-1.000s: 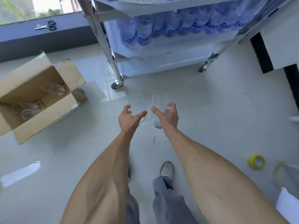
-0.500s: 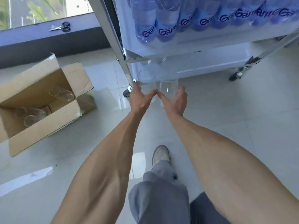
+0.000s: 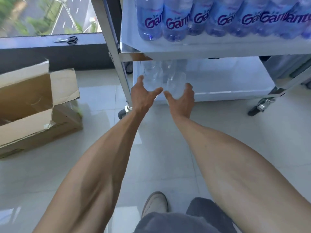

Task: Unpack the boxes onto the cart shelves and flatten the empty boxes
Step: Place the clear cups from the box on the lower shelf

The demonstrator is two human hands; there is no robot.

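My left hand [image 3: 143, 95] holds a clear drinking glass [image 3: 151, 78] and my right hand [image 3: 180, 98] holds a second clear glass [image 3: 175, 84], side by side. Both glasses sit at the front left edge of the cart's white bottom shelf [image 3: 227, 81], just under the middle shelf [image 3: 218, 47]. Further glasses seem to stand behind them on that shelf, hard to make out. The open cardboard box [image 3: 30, 105] lies on the floor to the left, its inside mostly out of view.
Blue water bottles [image 3: 210, 19] fill the middle shelf. The cart's steel post [image 3: 116, 52] and a caster [image 3: 123, 112] stand just left of my left hand; another caster [image 3: 262, 106] is at the right. Scissors [image 3: 67, 40] lie on the window sill. My shoe [image 3: 155, 202] is below.
I have stepped closer and carried both glasses forward from over the floor to the bottom shelf. The box has slid toward the left edge of view.
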